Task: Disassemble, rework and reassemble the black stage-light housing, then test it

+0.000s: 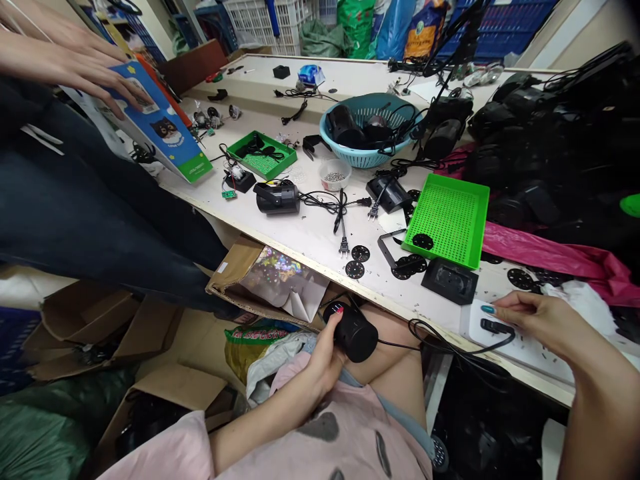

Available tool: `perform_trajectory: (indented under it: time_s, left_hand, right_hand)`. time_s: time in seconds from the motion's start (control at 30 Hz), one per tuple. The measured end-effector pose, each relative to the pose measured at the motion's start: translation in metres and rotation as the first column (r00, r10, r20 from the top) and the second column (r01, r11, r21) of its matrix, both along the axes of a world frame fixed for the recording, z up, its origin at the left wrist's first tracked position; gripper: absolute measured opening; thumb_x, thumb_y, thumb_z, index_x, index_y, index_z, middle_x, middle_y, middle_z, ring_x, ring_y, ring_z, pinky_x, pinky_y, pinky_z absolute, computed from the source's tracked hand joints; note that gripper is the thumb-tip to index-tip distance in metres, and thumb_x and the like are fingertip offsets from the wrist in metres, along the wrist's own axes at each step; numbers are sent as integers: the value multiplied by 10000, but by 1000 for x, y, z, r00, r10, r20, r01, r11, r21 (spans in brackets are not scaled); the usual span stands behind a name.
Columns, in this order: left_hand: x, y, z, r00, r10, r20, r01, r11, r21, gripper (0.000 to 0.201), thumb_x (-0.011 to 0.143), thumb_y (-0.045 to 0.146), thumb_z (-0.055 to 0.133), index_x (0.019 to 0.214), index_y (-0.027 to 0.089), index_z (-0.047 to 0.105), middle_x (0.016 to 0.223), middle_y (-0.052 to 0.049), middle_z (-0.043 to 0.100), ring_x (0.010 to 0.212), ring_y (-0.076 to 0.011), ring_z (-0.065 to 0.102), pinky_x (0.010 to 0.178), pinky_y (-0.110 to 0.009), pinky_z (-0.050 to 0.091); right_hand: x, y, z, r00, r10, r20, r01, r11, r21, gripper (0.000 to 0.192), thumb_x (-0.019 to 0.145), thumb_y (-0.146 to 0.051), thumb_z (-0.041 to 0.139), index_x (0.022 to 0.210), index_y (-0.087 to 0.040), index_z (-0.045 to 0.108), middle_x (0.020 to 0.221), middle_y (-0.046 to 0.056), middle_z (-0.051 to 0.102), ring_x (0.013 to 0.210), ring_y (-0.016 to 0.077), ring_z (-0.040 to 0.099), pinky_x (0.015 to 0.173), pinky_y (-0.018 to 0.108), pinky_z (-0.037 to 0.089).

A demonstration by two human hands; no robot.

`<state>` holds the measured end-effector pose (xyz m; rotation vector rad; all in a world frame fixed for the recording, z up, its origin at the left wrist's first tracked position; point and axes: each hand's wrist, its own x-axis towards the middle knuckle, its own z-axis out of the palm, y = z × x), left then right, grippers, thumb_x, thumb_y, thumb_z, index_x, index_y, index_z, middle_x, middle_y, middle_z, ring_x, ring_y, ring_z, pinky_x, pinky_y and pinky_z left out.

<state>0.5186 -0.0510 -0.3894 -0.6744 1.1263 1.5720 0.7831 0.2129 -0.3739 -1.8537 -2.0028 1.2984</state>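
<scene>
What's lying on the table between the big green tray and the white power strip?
In the head view, a flat black rectangular part lies between the green tray and the white power strip, with black discs beside it.

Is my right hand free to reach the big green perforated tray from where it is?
Probably yes. The right hand rests on the white power strip, holding nothing, and the green tray lies just beyond, with only flat black discs between.

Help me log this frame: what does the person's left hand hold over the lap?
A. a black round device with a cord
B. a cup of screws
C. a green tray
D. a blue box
A: the left hand is wrapped around a black round device with a cord running up to the plug on the white strip at the right hand.
</scene>
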Motion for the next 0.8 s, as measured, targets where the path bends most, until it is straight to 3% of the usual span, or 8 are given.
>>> perform_trajectory:
  time_s: [0.17,0.33,0.43,0.5,0.57,0.67,0.73,0.8]
  left_hand:
    - [-1,-1,-2,1000,8,-1,-8,1000,1,164,870,259,714,944,114,728,879,-89,774,722,-192,712,794,-334,613]
    - [3,-6,3,999,27,-33,-25,998,52,173,933,211,617,1028,126,734,1009,-95,782,959,-214,725,951,-327,566]
    - [7,-8,10,998,28,-48,-24,997,74,184,947,188,584,1042,149,736,1020,-73,786,1062,-208,704,1036,-316,516]
    - [7,-7,14,999,36,-35,-33,997,73,218,970,227,555,1092,172,727,1001,-64,792,1103,-211,692,1069,-328,494]
    - [5,-3,19,998,57,-19,-55,995,86,302,1005,314,490,1191,194,696,1006,-71,793,1143,-232,678,1084,-359,486]
    - [1,5,25,996,78,-35,-72,988,133,382,1014,372,430,1288,220,648,1038,-77,789,1187,-258,656,1087,-390,484]
    - [0,11,29,998,48,-48,-42,992,116,341,986,327,472,1234,224,682,989,-72,797,1160,-272,671,1063,-400,505]
    - [2,22,35,998,-33,-50,36,997,65,266,941,291,527,1086,221,739,869,-64,801,1067,-293,711,993,-415,554]
  right_hand:
    - [-3,-2,3,1000,-3,-25,3,1000,18,372,442,-519,716,627,-198,691,680,74,694,621,227,581,551,332,406]
    - [-8,-13,12,997,-10,-78,16,996,83,368,500,-495,750,688,-180,726,594,43,647,547,186,521,523,309,365]
    - [-11,-28,16,986,-57,-155,83,983,166,413,545,-504,789,797,-179,755,609,29,639,531,167,486,507,295,358]
    - [-13,-38,18,961,-117,-252,180,954,241,455,569,-520,797,871,-183,748,740,49,685,591,177,538,562,303,435]
    - [-13,-42,22,908,-199,-370,331,880,340,502,637,-535,775,1003,-197,713,958,78,703,740,205,613,690,332,508]
    - [-12,-30,38,772,-285,-567,590,654,474,594,783,-525,690,1289,-247,549,1314,93,572,1116,239,591,943,378,491]
    - [-12,-8,56,679,-268,-684,701,513,495,676,825,-512,654,1410,-278,407,1459,89,445,1299,237,485,1064,406,419]
    - [-15,18,78,604,-208,-769,759,444,476,722,826,-511,630,1448,-294,334,1508,85,394,1367,239,423,1103,445,377]
